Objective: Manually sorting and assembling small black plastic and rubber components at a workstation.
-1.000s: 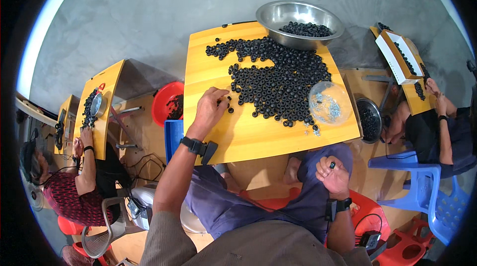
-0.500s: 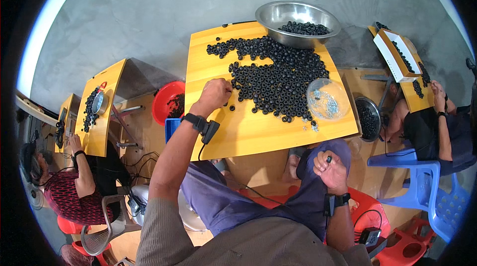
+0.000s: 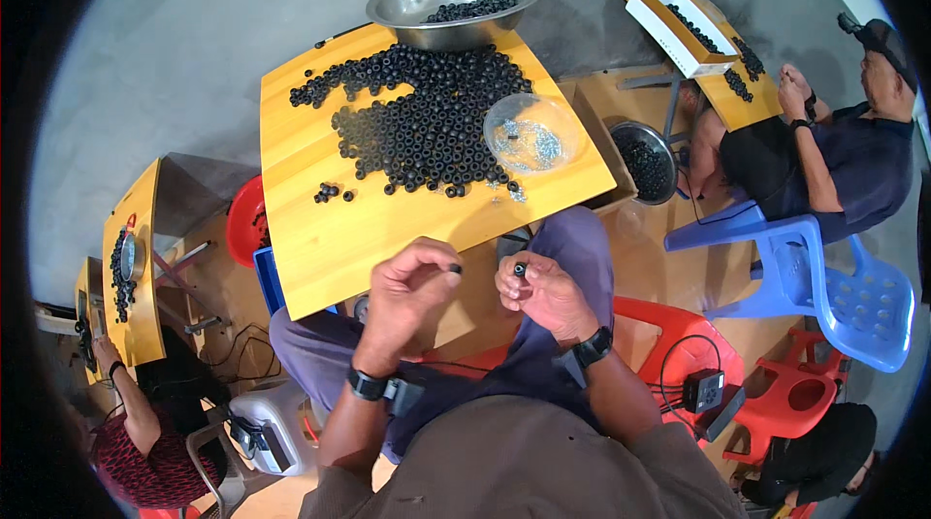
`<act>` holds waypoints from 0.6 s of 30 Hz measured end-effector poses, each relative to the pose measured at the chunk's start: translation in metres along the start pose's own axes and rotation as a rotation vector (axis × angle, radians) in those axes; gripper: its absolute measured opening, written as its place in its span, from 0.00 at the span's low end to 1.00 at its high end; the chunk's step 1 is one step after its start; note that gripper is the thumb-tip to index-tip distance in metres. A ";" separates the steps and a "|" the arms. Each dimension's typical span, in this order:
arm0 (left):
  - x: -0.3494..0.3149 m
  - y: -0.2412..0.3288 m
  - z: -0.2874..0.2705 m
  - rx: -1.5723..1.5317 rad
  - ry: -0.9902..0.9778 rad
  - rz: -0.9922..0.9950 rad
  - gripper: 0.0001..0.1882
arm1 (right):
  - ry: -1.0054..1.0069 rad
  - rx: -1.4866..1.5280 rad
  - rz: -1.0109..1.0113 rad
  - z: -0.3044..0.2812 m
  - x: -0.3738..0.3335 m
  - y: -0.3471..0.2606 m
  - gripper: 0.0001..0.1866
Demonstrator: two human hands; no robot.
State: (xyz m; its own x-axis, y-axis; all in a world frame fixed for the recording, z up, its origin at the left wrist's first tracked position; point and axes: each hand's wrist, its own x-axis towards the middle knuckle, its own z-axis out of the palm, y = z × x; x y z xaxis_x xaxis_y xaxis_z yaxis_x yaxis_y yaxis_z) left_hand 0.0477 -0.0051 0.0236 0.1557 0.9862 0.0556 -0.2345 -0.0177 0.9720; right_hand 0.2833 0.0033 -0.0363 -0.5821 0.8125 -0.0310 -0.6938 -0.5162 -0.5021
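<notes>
Over my lap, just off the table's near edge, my left hand [image 3: 405,291] pinches a small black part [image 3: 455,269] between thumb and fingertips. Close by on the right, my right hand [image 3: 551,298] has its fingers curled round another small black cylindrical part [image 3: 521,270] with a hole showing at its end. A narrow gap separates the two parts. Beyond both hands, a broad heap of black ring-shaped parts [image 3: 427,126] covers much of the yellow table [image 3: 407,233]. A few loose black parts [image 3: 333,193] lie left of the heap.
A steel basin [image 3: 454,34] with more black parts stands at the table's far edge. At the table's right, a clear round tub [image 3: 531,133] holds small silvery pieces; some are spilled beside it. A red basin [image 3: 242,225] sits left, a blue chair [image 3: 815,267] right. Other people work both sides.
My left hand has come back from the tabletop to above my lap, with a black part in its fingertips. My right hand has risen and come nearer to it. The view has swung right.
</notes>
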 end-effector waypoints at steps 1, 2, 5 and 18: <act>-0.003 -0.004 0.006 -0.020 -0.019 -0.005 0.10 | 0.000 0.009 -0.001 0.006 -0.001 0.002 0.15; -0.005 -0.004 0.012 0.000 -0.019 0.011 0.10 | 0.033 0.010 0.018 0.013 -0.002 0.004 0.15; -0.009 -0.008 0.021 0.063 -0.026 0.059 0.11 | 0.085 0.001 0.057 0.025 -0.006 0.007 0.14; -0.023 0.008 0.026 0.667 0.009 0.289 0.13 | 0.030 -0.122 0.045 0.026 -0.006 0.024 0.17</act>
State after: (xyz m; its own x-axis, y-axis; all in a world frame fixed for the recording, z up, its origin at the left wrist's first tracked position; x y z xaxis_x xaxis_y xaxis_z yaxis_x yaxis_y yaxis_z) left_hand 0.0674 -0.0325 0.0360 0.1671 0.9284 0.3319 0.3709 -0.3711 0.8513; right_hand 0.2593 -0.0208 -0.0257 -0.5974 0.7979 -0.0804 -0.6094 -0.5169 -0.6013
